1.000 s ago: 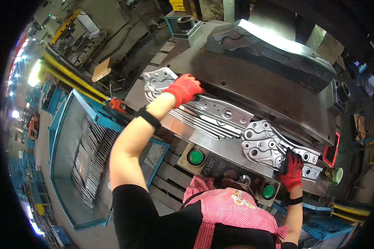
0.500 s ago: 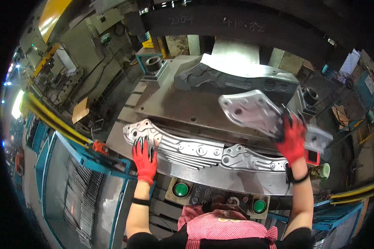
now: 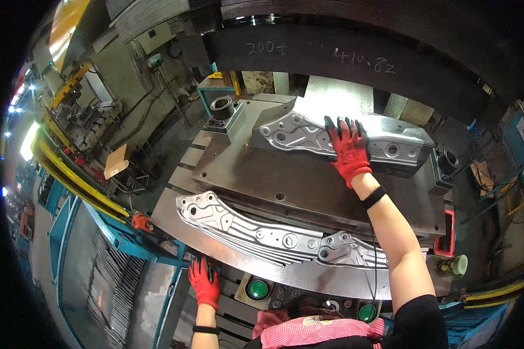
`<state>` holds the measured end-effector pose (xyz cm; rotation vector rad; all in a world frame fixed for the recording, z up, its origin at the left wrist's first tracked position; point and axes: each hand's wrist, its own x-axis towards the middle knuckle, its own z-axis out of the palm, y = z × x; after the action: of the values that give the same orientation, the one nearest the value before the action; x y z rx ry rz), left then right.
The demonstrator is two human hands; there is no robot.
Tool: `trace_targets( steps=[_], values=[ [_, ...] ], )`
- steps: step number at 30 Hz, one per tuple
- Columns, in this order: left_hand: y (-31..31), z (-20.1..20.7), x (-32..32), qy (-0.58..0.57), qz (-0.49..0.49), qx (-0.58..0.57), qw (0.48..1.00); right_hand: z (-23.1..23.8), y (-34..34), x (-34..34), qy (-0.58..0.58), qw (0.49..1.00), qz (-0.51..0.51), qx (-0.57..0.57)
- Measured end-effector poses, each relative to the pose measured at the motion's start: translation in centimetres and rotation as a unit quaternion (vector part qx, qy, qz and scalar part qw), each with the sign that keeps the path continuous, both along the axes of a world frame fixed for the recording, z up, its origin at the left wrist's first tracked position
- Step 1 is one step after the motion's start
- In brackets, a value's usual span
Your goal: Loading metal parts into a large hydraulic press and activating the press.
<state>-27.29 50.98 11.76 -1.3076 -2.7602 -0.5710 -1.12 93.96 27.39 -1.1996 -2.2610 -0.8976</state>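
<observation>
My right hand [image 3: 350, 150], in a red glove with dark fingertips, lies on a long stamped metal bracket [image 3: 395, 150] with its fingers spread. The bracket rests on the raised form of the press die [image 3: 244, 166]. My left hand [image 3: 204, 283], gloved the same way, is in front of the table's near edge with its fingers apart and nothing in them. Near it, on the table [image 3: 308, 279], sits a fanned stack of similar stamped brackets [image 3: 256, 231]. Another stamped bracket [image 3: 349, 251] lies at the stack's right end, partly hidden behind a dark cord.
Two green push buttons [image 3: 257, 289] flank a control panel at the near edge. Guide posts [image 3: 222, 108] stand at the die's corners under a dark press beam [image 3: 308, 49]. Left is a blue-framed bin [image 3: 116, 285] of metal parts; right, a green-white cup [image 3: 457, 266].
My right hand has carried the bracket away from me and laid it on the die form. My left hand has left the stack and moved nearer to me, off the table.
</observation>
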Motion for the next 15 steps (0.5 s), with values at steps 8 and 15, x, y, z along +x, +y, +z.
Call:
trace_targets(
  steps=[8,15],
  values=[
    [-0.3,-6.9,0.9,-0.169,-0.023,-0.113,0.979,3.8,-3.1,1.9,-0.028,0.993,-0.005,-0.112],
    [-0.8,-16.8,3.1,-0.465,-0.003,-0.130,0.875,-1.3,-19.2,17.8,0.229,0.947,-0.053,-0.221]
  ],
)
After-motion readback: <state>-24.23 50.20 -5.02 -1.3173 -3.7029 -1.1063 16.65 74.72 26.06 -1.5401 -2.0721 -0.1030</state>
